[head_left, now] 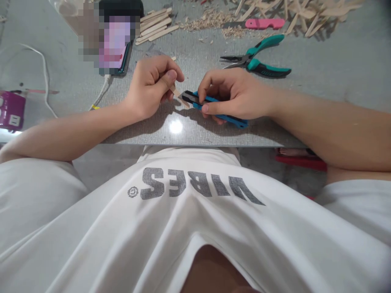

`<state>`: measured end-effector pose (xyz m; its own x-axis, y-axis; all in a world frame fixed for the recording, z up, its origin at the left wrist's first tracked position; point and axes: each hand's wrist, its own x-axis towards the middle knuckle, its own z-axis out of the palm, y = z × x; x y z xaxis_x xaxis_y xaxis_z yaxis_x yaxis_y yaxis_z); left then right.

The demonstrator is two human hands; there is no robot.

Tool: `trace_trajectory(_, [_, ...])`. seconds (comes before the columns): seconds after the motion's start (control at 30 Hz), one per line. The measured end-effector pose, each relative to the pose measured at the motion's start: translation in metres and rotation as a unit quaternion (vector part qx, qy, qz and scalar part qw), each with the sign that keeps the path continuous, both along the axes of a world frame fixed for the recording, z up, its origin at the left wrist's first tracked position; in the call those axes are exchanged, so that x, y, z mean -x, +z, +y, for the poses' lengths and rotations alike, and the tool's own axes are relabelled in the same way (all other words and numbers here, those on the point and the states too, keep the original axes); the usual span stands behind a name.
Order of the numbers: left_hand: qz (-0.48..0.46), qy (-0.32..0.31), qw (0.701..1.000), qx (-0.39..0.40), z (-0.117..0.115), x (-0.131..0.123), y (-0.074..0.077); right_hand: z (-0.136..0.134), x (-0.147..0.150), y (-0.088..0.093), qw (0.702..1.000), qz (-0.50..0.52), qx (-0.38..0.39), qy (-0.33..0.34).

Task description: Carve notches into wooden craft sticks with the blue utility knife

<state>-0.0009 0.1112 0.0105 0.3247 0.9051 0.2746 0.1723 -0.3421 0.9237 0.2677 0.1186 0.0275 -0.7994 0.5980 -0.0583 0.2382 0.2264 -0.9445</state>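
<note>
Between the thumb and fingers of my left hand (157, 83) is a thin wooden craft stick (176, 91), its lower end pointing down toward the right. My right hand (230, 93) is wrapped around a blue and black utility knife (238, 121). The knife's tip (185, 96) lies at the stick's lower part, close to my left fingers; whether the blade cuts in or only touches, I cannot tell. Both hands are low over the grey table (152, 132), near its front edge.
Teal-handled needle-nose pliers (255, 59) lie beyond my right hand. Farther back are a pink-handled knife (264, 24), wood shavings (210, 20), a pile of shaped wooden pieces (305, 12) and stacked craft sticks (155, 25). A phone (117, 44) with a white cable (100, 93) stands left; a purple box (11, 110) sits far left.
</note>
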Motion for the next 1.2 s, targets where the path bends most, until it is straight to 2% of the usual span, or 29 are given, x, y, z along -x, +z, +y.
trace_trajectory(0.23, [-0.004, -0.003, 1.0, 0.022, -0.002, -0.003, 0.0, -0.001, 0.0, -0.003, 1.0, 0.017, -0.01, -0.005])
trace_trajectory(0.47, [0.017, -0.005, 1.0, 0.007, -0.008, -0.001, 0.011, 0.001, -0.002, -0.009, 1.0, 0.016, -0.007, -0.005])
trace_trajectory(0.63, [0.033, -0.013, 0.999, 0.002, -0.007, -0.002, 0.011, -0.001, 0.001, -0.006, 0.999, 0.037, 0.025, -0.025])
trace_trajectory(0.77, [0.044, -0.008, 0.999, 0.013, -0.005, -0.002, 0.009, 0.0, 0.001, -0.002, 0.996, 0.08, 0.02, -0.027])
trace_trajectory(0.97, [0.031, -0.003, 0.999, -0.006, -0.001, -0.001, 0.006, -0.002, 0.002, 0.004, 0.998, 0.006, 0.046, -0.052])
trace_trajectory(1.2, [0.06, -0.01, 0.998, 0.012, -0.003, 0.001, 0.006, -0.004, 0.004, 0.003, 0.998, 0.003, 0.042, -0.053])
